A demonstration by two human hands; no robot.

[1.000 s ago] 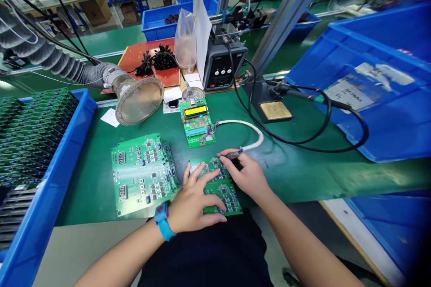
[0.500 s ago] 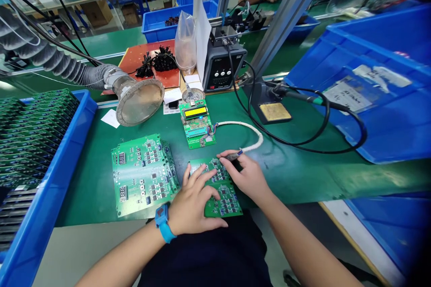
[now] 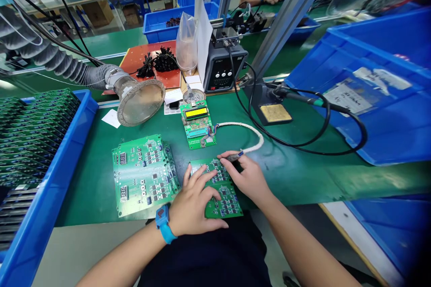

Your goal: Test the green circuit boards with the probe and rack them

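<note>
Item: two hands at a small circuit board (image 3: 226,201), near edge of the green surface (image 3: 296,170).

Left hand (image 3: 195,204): laid flat, fingers spread, pressing on the board's left half; blue wristband at the wrist. Right hand (image 3: 248,178): fingers pinched together around a connector plug (image 3: 233,157), its tip at the board's far right corner. White cable (image 3: 252,133): curves from the plug back to a display board (image 3: 198,125) with a lit yellow screen, just behind. Stack of larger boards (image 3: 143,174): just left of the small board. Blue bin (image 3: 63,157): far left, filled with upright boards. Extraction funnel (image 3: 141,101), soldering station (image 3: 224,67), iron stand (image 3: 274,110): along the back.
</note>
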